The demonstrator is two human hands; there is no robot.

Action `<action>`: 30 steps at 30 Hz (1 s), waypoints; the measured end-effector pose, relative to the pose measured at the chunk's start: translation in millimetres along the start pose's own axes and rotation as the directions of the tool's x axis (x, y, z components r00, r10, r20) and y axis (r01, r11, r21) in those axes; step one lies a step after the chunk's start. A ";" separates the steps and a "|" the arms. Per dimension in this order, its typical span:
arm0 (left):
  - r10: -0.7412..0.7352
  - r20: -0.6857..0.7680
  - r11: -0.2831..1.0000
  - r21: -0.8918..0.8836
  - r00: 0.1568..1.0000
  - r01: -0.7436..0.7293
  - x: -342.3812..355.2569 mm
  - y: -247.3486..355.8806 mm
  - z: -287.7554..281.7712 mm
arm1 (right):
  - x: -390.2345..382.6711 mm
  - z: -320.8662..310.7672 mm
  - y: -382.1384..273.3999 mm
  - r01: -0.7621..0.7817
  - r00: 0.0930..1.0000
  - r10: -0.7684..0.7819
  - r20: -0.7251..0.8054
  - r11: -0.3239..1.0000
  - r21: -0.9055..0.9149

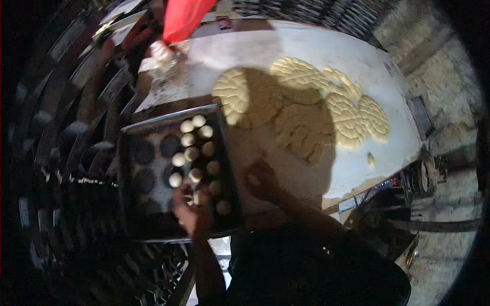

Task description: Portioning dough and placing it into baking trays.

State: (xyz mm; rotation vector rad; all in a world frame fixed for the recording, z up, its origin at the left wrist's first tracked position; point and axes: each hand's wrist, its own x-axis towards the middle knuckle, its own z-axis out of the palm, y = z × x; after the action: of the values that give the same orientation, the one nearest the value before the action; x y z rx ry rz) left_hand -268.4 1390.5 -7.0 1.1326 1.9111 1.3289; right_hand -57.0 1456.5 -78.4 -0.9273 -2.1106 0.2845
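Two hands: left hand (193, 210) over the tray (159, 176), fingers bent beside the balls (192, 153), whether pinching one I cannot tell; right hand (261, 179) just right of the tray, shadowed, grip unclear. About thirteen balls sit on the tray; right of it, one table (326, 43) bears at least five slabs (348, 121), one scrap (371, 159).

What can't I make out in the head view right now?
- Left hand, head view: motion blur obscures its grip; whether it holds the nearby dough ball is unclear.
- Right hand, head view: shadow and blur hide whether it holds anything.
- Tray, head view: its near-left corner is lost in darkness.
- Red object, head view: cut off by the top edge.
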 end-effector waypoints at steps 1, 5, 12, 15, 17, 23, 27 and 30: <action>-0.091 0.220 0.996 0.023 0.971 0.088 -11.7 -49.6 42.4 | -29.3 -19.0 6.8 -0.138 0.977 0.158 -0.143 0.981 0.135; 0.177 0.842 0.982 -0.119 0.510 -0.145 -37.4 29.8 175.2 | -130.9 -104.2 51.5 -0.791 0.388 0.919 -0.075 0.374 0.484; -0.062 0.091 0.804 0.595 0.994 -0.005 -65.9 1.4 370.8 | -156.4 -157.9 63.5 -0.870 0.349 0.775 0.527 0.059 0.489; -0.436 0.371 0.572 -0.589 0.820 0.571 -56.7 -29.3 355.8 | -151.3 -138.6 76.3 -0.796 0.285 0.674 0.681 -0.229 0.560; -0.476 0.559 0.394 -0.554 0.679 0.733 -34.2 -19.6 351.9 | -144.8 -127.2 87.8 -0.638 0.244 0.679 0.692 -0.426 0.642; -0.256 0.903 0.576 -0.144 0.345 0.805 31.9 -59.2 349.5 | -102.2 -8.6 166.9 -0.519 0.012 0.989 -0.146 0.131 0.845; -0.447 0.695 0.602 -0.233 0.563 0.764 -22.5 -25.9 294.5 | -96.7 -42.3 92.4 -0.525 0.156 0.987 -0.049 0.125 0.842; -0.332 0.553 0.899 -0.060 0.764 0.434 -104.1 -80.0 227.9 | -123.8 -86.6 32.0 -0.927 0.009 0.955 0.296 -0.103 0.360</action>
State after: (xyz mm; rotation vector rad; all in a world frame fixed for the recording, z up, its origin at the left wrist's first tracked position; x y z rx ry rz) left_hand -59.9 1395.1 -167.2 0.8352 1.4639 0.8265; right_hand 75.7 1383.5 -108.8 -1.9644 -0.6952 1.4427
